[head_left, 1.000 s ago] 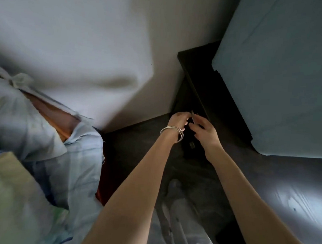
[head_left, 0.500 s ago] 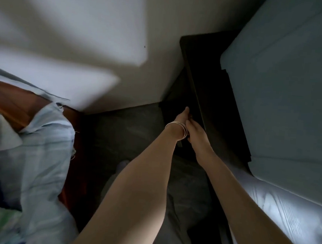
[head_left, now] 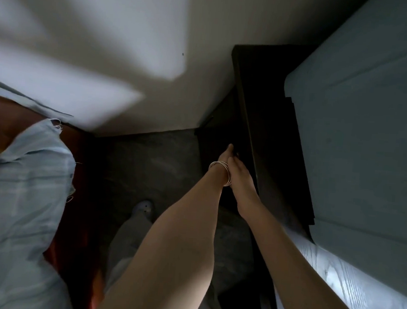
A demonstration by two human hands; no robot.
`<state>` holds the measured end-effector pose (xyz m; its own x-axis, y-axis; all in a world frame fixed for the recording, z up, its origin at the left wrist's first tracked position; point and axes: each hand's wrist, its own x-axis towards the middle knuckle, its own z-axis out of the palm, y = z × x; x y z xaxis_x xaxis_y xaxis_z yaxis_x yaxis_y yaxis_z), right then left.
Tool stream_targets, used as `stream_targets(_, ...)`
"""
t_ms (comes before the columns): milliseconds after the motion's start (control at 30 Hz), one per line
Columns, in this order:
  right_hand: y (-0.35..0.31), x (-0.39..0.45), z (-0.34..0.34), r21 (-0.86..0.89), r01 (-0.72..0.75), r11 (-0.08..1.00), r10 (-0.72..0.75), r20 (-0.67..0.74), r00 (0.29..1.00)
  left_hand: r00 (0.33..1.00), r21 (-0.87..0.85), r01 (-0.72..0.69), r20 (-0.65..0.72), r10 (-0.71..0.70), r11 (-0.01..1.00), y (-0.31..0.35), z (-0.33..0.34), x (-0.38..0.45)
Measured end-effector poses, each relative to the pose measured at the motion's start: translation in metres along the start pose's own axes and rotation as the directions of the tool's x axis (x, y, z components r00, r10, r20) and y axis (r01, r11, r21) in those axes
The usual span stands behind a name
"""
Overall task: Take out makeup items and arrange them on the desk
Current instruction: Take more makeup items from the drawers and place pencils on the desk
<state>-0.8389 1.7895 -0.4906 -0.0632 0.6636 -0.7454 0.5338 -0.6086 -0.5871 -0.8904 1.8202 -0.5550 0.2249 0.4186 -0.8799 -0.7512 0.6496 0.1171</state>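
Hands: left hand (head_left: 224,156), right hand (head_left: 240,179) touching, reaching into dark gap.

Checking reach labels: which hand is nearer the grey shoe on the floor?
Left. The left hand, bangles at its wrist, is up and right of the grey shoe. The right hand lies beyond it, against the dark cabinet.

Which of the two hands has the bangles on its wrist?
The left hand: thin silver bangles circle its wrist. The right hand, pressed beside it at the dark cabinet, has a bare wrist.
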Motion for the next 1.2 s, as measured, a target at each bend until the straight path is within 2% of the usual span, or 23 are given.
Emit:
stream_targets(233,0.006,0.015,0.004,0.037,-0.03,0.999,0.03,-0.017,0.999,1.0,0.028,-0.027,-0.003,0.027,0.999,0.0,-0.005,0.017)
stream_targets(333,0.008,0.015,0.006,0.046,0.008,0.999,-0.008,-0.009,1.0,0.999,0.027,-0.023,-0.03,0.023,0.999,0.003,-0.011,0.021)
stream_targets(500,0.011,0.006,0.01,0.056,0.057,0.997,-0.059,0.023,0.998,0.992,0.009,-0.079,-0.103,0.079,0.997,0.002,-0.027,0.015)
stream_targets(600,0.014,-0.002,0.018,0.056,0.07,0.996,-0.072,0.046,0.996,0.983,0.02,-0.143,-0.118,0.144,0.99,-0.008,-0.06,0.048)
stream_targets(800,0.022,-0.01,0.045,0.052,0.041,0.998,-0.044,0.041,0.998,0.965,0.024,-0.198,-0.168,0.199,0.98,0.014,-0.099,-0.014)
stream_targets(1000,0.035,-0.015,0.071,0.018,0.01,1.0,-0.01,0.021,1.0,0.939,0.206,-0.265,-0.168,0.301,0.942,0.014,-0.151,-0.035)
stream_targets(1100,0.044,-0.016,0.078,0.01,-0.027,1.0,0.027,0.012,1.0,0.93,0.317,-0.193,-0.243,0.277,0.928,0.01,-0.171,-0.042)
stream_targets(1200,0.052,-0.012,0.079,0.023,-0.046,0.999,0.046,0.005,0.999,0.909,0.342,-0.176,-0.304,0.286,0.923,0.014,-0.185,-0.051)
